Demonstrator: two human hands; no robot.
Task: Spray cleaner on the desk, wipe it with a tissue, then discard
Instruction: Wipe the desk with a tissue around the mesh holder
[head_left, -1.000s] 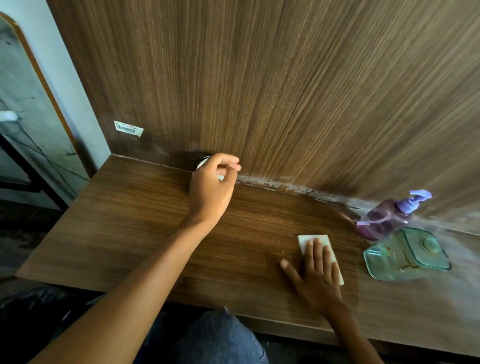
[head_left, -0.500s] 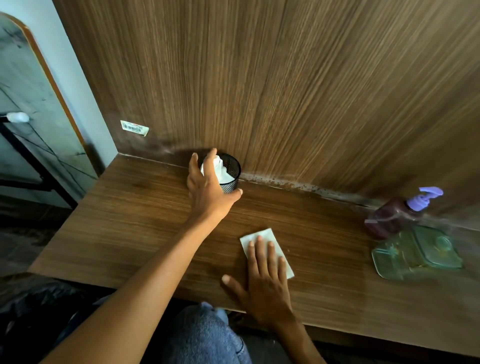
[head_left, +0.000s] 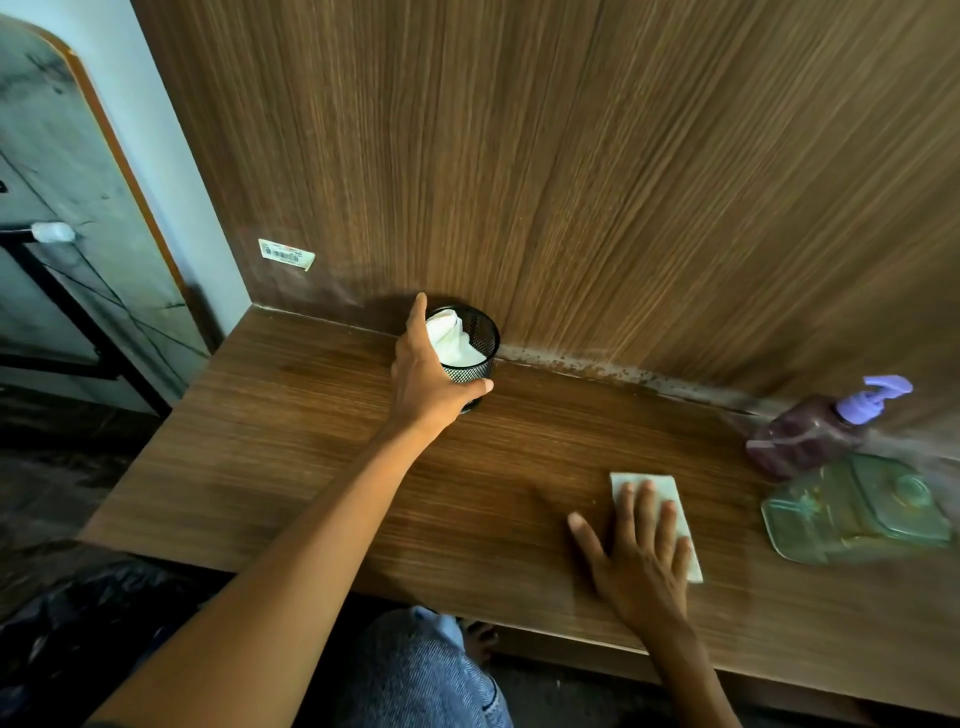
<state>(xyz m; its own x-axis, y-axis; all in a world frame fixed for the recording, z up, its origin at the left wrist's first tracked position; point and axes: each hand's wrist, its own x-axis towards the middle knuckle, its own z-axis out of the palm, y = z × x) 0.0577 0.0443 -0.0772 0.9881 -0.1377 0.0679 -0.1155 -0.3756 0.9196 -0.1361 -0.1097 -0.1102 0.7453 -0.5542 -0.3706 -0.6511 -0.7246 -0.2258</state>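
A folded white tissue (head_left: 670, 506) lies flat on the wooden desk (head_left: 311, 467), right of centre. My right hand (head_left: 636, 551) presses on it with straight, spread fingers. At the back of the desk, against the wood panel, stands a black mesh cup (head_left: 475, 345) with crumpled white tissue (head_left: 452, 340) inside. My left hand (head_left: 428, 379) grips this cup, thumb across its front and fingers round its left side. The purple spray bottle (head_left: 815, 431) lies tilted at the far right, held by neither hand.
A green transparent lidded box (head_left: 852, 512) sits at the right, just in front of the bottle. A barcode sticker (head_left: 285, 253) is on the back panel. The desk's left edge drops to a dark floor. My knee in jeans (head_left: 426, 670) is under the front edge.
My right hand slid the tissue left, then back right across the desk. My left hand went from hovering curled over the cup to gripping it.
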